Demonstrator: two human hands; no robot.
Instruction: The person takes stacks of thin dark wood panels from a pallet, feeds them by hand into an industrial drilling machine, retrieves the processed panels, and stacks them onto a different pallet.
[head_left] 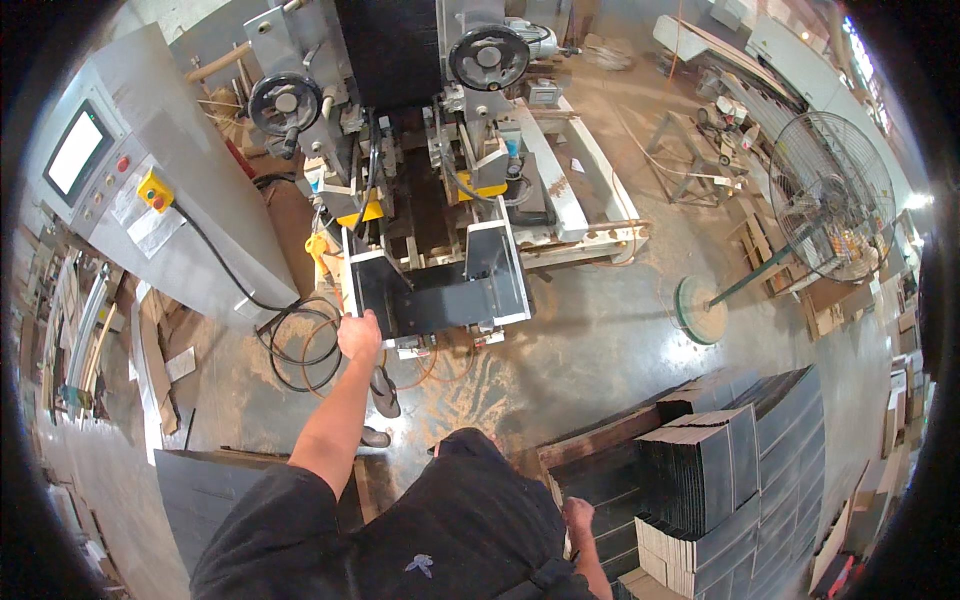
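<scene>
Stacked panels (pixel 710 466) — dark grey; button box (pixel 154 187) — yellow.

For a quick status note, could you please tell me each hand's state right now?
Left hand: curled at the front left of the machine; grip unclear.
Right hand: near the dark panels; whether open or closed, cannot be told.

Place: workshop, pretty obviously
Machine (pixel 390 50): big, chunky handwheels (pixel 488 58)
Cabinet (pixel 190 150): screen (pixel 76 153), buttons (pixel 122 162)
Floor (pixel 600 320): kinda sawdusty, patches of it
</scene>
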